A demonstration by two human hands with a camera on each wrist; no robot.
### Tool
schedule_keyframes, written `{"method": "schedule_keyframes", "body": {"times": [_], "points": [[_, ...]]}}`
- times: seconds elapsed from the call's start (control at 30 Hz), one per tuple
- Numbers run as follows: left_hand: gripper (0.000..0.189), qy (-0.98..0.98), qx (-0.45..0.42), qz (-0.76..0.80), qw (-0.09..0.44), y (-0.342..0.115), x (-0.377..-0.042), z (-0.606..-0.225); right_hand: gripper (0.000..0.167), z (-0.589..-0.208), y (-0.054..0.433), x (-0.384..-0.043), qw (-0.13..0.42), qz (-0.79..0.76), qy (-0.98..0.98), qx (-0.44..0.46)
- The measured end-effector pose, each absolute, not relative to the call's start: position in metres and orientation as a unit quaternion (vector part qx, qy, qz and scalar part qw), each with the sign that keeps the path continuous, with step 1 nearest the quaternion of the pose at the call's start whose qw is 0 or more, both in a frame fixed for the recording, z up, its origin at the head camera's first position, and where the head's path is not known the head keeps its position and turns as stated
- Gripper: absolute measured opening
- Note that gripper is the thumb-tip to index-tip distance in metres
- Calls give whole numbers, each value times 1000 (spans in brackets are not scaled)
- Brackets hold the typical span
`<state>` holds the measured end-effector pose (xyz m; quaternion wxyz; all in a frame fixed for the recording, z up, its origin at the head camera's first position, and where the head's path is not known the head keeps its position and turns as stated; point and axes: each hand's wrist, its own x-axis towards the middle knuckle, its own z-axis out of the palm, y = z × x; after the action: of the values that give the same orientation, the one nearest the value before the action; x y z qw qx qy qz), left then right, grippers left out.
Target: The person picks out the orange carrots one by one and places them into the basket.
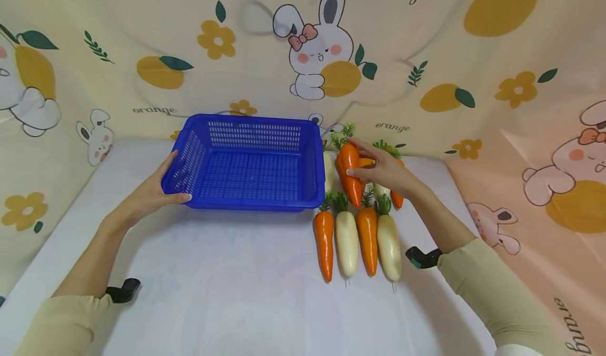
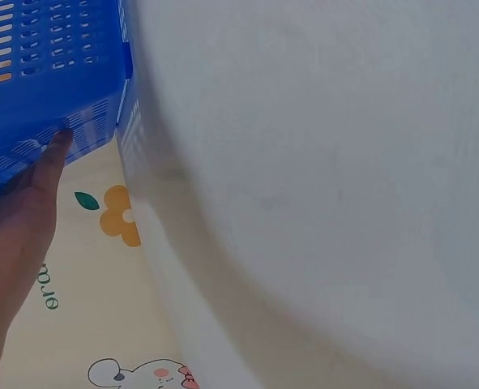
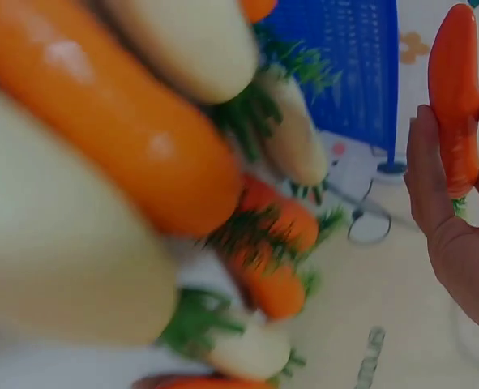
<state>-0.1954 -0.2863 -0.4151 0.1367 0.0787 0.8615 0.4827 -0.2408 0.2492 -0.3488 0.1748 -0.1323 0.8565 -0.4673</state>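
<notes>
My left hand [image 1: 150, 192] grips the left end of a blue plastic basket [image 1: 255, 205], with the thumb at its front corner and the fingers along the outside of the end wall. No vegetables lie inside the basket. In the right wrist view, an orange carrot [image 3: 455, 89] stands thick end down between the thumb and fingers of my right hand [image 3: 458, 251]. The head view has this held carrot [image 1: 351, 182] just right of the basket, over other vegetables partly hidden behind it and the hand.
In front lies a row of two carrots [image 1: 324, 245] and two white radishes [image 1: 347, 243], green tops pointing away from me. More carrots and radishes lie behind them, beside the basket's right end. A printed cloth [image 1: 255, 88] hangs at the back of the white table [image 1: 213, 282].
</notes>
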Motion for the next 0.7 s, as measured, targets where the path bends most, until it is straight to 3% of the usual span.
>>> {"method": "schedule_keyframes", "body": {"times": [0.7], "points": [[114, 855, 68, 498, 129, -287, -196, -421, 75, -356, 123, -298, 203, -487, 822, -214]]}}
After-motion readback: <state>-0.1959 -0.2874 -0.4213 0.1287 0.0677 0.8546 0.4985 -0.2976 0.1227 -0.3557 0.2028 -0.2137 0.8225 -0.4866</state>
